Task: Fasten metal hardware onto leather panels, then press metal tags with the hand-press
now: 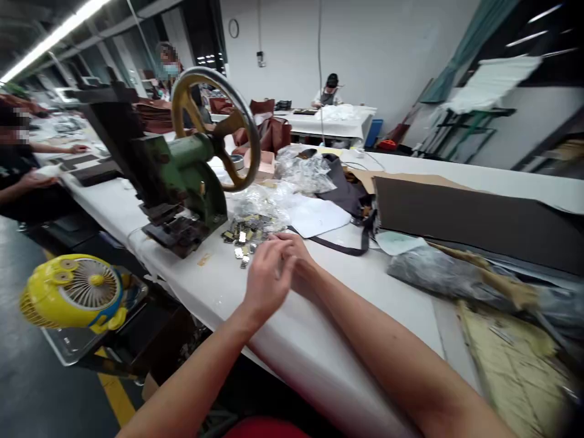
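Observation:
My left hand (pixel 267 280) hovers over the white table (pixel 292 328) with its back to the camera, fingers curled toward my right hand. My right hand (pixel 298 258) lies partly behind it, fingers bent and pressed near the left fingertips. Whatever sits between the fingers is hidden. Just beyond both hands lies a pile of small metal pieces (pixel 246 234) spilling from a clear plastic bag (pixel 264 204). A green hand press (pixel 182 176) with a brass-coloured wheel (pixel 216 125) stands to the left of the pile.
A long dark cardboard box (pixel 469 219) and grey plastic bags (pixel 438 277) lie at the right. A yellow fan (pixel 75 292) sits below the table's left edge. Another person's arms (pixel 27 179) rest at the far left; a person sits at a back table (pixel 331 118).

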A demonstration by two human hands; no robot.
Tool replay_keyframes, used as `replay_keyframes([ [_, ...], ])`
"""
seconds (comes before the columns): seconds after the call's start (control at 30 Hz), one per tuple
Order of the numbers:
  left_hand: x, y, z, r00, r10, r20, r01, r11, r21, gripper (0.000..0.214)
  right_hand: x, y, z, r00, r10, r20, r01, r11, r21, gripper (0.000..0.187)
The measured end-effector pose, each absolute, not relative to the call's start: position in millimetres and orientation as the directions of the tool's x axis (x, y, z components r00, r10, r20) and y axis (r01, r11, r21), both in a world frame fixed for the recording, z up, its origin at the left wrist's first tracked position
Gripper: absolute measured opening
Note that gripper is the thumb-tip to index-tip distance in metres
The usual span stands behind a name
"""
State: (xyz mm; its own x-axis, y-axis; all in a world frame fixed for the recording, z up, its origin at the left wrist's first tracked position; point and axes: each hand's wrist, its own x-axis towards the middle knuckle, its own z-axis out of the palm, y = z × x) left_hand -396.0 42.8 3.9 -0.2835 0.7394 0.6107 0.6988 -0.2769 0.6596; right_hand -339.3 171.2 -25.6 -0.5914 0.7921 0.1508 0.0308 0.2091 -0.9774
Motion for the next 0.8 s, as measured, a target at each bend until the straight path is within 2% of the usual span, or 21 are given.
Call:
replay_keyframes([
  [0.1,-454,46,-11,-0.507,0.746,0.432,0.595,-0.059,0.801,0.045,-341,167,-26,-0.653,0.753,0.084,-0.042,0.074,-0.996,0.055],
  [0.2,-477,59,-28,-0.473,0.846,0.248,0.408,-0.039,0.912,0.048,-344,161,-26,-0.683,0.727,0.072,-0.073,0.031,-0.997,0.054],
  [0.3,-477,63,-40,-0.424,0.887,0.182,0.314,-0.044,0.948,0.036,-345,159,-26,-0.655,0.752,0.081,-0.101,0.020,-0.995,0.050],
  [0.43,-474,59,-43,-0.423,0.891,0.164,0.319,-0.023,0.947,0.030,-344,161,-25,-0.564,0.824,0.054,-0.172,-0.053,-0.984,0.052],
  [0.53,-477,60,-39,-0.435,0.879,0.193,0.279,-0.072,0.958,0.041,-344,161,-26,-0.582,0.813,0.029,-0.168,-0.085,-0.982,0.052],
  [0.6,-478,63,-37,-0.447,0.869,0.211,0.266,-0.096,0.959,0.037,-345,158,-26,-0.624,0.782,0.021,-0.140,-0.085,-0.987,0.051],
  [0.7,-480,64,-36,-0.487,0.841,0.236,0.273,-0.110,0.956,0.026,-347,153,-26,-0.644,0.764,0.031,-0.115,-0.056,-0.992,0.051],
  [0.8,-479,59,-32,-0.509,0.825,0.245,0.275,-0.114,0.955,0.023,-350,147,-23,-0.632,0.768,0.107,-0.100,0.056,-0.993,0.049],
])
